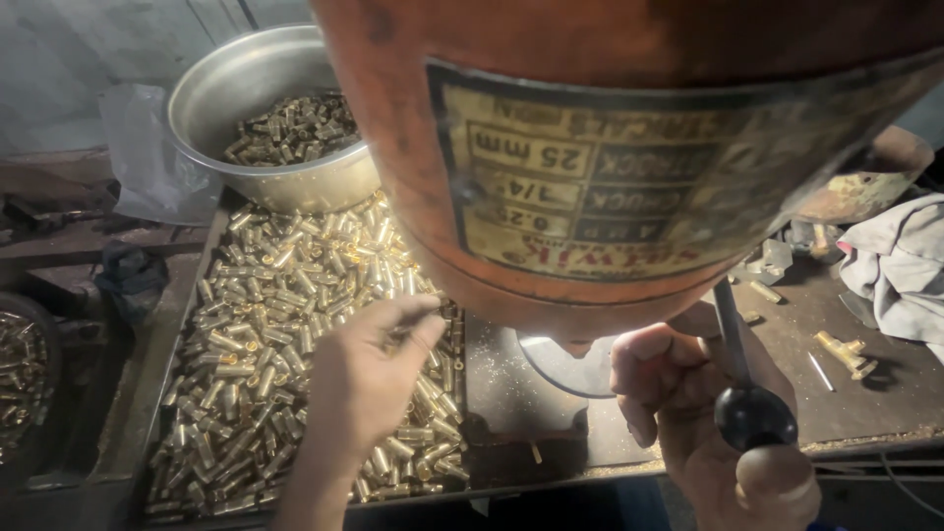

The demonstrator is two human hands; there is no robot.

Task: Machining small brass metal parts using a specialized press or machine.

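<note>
My left hand (369,379) reaches over a flat tray (187,295) heaped with small brass tubes (265,295); its fingertips pinch at the pieces near the tray's right side. Whether a piece is between the fingers I cannot tell. My right hand (708,413) is wrapped around a thin metal lever with a black ball knob (753,415) at the lower right. An orange machine housing (610,147) with a worn yellow label plate fills the top of the view, close to the camera. Below it a round metal plate (565,366) shows.
A steel bowl (226,88) holding darker brass pieces stands at the back of the tray. A dark round container (25,374) of brass parts sits at far left. Loose brass fittings (846,352) and a grey cloth (900,265) lie on the bench at right.
</note>
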